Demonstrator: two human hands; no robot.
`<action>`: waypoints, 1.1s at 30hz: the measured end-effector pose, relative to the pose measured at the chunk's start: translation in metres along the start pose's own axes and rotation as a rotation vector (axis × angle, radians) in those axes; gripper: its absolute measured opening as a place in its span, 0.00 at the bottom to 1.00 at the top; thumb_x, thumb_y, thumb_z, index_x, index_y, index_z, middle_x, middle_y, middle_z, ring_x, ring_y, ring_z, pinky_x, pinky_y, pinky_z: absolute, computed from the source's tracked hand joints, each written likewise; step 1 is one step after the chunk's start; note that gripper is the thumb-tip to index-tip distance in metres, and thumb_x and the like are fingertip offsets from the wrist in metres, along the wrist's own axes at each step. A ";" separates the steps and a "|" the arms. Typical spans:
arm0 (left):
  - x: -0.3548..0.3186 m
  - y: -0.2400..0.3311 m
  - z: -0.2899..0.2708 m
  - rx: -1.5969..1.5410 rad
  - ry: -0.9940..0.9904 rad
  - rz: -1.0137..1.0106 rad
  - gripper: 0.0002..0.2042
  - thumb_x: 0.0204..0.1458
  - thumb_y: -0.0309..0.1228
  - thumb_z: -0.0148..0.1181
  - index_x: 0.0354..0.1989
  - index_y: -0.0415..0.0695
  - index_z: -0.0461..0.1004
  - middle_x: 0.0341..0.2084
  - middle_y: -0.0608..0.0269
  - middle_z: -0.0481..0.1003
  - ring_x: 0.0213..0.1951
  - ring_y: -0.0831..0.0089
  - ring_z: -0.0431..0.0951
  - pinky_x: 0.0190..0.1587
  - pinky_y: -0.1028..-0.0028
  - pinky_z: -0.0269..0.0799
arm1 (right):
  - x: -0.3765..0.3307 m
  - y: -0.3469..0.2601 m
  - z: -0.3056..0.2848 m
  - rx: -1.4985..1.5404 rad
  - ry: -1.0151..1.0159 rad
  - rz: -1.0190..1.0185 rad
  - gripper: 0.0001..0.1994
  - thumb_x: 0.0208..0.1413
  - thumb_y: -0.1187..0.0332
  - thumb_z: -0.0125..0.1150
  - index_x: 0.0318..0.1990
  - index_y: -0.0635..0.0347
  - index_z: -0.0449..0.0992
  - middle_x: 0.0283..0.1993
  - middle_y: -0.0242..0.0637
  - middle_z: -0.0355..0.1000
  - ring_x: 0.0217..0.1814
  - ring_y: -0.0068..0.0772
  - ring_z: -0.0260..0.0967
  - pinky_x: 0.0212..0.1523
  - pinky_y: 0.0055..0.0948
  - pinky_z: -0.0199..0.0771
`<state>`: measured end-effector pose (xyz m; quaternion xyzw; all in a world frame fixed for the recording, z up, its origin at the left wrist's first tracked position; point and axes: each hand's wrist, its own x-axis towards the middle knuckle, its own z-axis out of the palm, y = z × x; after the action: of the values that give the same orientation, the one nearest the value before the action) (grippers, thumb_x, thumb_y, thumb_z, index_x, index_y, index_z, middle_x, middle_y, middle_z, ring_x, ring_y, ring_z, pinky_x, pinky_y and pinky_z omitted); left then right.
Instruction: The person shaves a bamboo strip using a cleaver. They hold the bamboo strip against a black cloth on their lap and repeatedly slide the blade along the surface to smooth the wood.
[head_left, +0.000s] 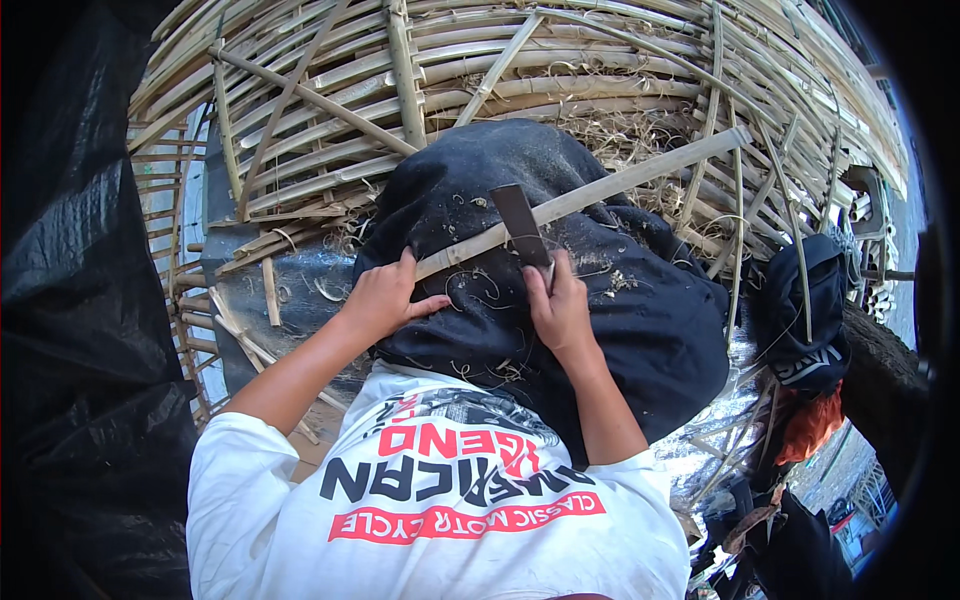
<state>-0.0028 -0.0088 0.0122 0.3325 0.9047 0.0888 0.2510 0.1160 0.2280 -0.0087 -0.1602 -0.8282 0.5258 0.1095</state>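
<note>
A long pale bamboo strip (635, 182) slants across the dark cloth on my lap, from lower left to upper right. My left hand (382, 300) is at its near end and holds it there, with the thumb standing out to the side; the other fingers are partly hidden. Closed round the handle of a knife, my right hand (562, 312) rests just below the strip. The knife's broad dark blade (519, 226) points up and away, lying across the strip. Thin curled shavings dot the black cloth (640, 330).
Beyond my lap spreads a slatted bamboo platform (480, 65) with loose poles and a heap of shavings (635, 135). Black sheeting (85, 300) hangs at the left. At right are a black bag (805, 310), an orange cloth (812, 428) and a thick dark log (880, 370).
</note>
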 end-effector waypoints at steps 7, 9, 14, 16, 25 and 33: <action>0.000 0.001 0.003 0.022 0.043 0.005 0.51 0.49 0.68 0.54 0.54 0.18 0.65 0.25 0.37 0.77 0.32 0.43 0.81 0.36 0.57 0.79 | -0.002 0.008 0.005 -0.028 0.037 0.090 0.10 0.64 0.66 0.56 0.44 0.64 0.66 0.20 0.40 0.70 0.22 0.35 0.71 0.22 0.32 0.68; 0.000 0.002 0.001 0.008 0.040 0.001 0.51 0.49 0.68 0.54 0.54 0.18 0.64 0.25 0.37 0.77 0.32 0.43 0.81 0.36 0.56 0.78 | -0.009 0.006 0.011 -0.075 -0.037 -0.030 0.11 0.65 0.65 0.55 0.45 0.64 0.66 0.19 0.37 0.69 0.18 0.28 0.69 0.20 0.28 0.67; -0.005 0.004 -0.001 -0.007 0.020 -0.046 0.52 0.48 0.69 0.54 0.54 0.19 0.64 0.26 0.37 0.77 0.33 0.43 0.81 0.37 0.56 0.78 | -0.008 -0.014 0.010 0.189 -0.003 0.295 0.10 0.63 0.69 0.57 0.43 0.65 0.65 0.21 0.52 0.69 0.24 0.56 0.73 0.24 0.39 0.68; 0.000 0.007 -0.006 -0.047 -0.035 -0.071 0.53 0.47 0.69 0.54 0.56 0.18 0.62 0.29 0.33 0.77 0.36 0.40 0.80 0.40 0.55 0.77 | -0.016 -0.016 0.016 -0.010 -0.041 0.172 0.11 0.63 0.68 0.57 0.44 0.66 0.66 0.21 0.51 0.70 0.23 0.56 0.73 0.25 0.40 0.69; -0.003 0.009 -0.012 -0.066 -0.054 -0.062 0.57 0.40 0.71 0.60 0.55 0.17 0.61 0.28 0.34 0.77 0.37 0.41 0.80 0.40 0.56 0.77 | -0.027 -0.016 0.026 -0.032 -0.119 0.089 0.09 0.62 0.69 0.58 0.41 0.64 0.65 0.19 0.49 0.67 0.22 0.55 0.72 0.25 0.43 0.68; -0.004 0.002 -0.005 -0.063 -0.016 -0.042 0.61 0.32 0.74 0.63 0.54 0.18 0.62 0.26 0.35 0.77 0.35 0.41 0.80 0.39 0.56 0.78 | -0.028 -0.014 0.027 0.041 -0.151 0.140 0.10 0.62 0.67 0.57 0.41 0.65 0.67 0.24 0.53 0.72 0.29 0.59 0.74 0.27 0.40 0.70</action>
<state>-0.0014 -0.0096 0.0186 0.3060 0.9062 0.1090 0.2706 0.1302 0.1895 -0.0078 -0.1753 -0.8100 0.5595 0.0133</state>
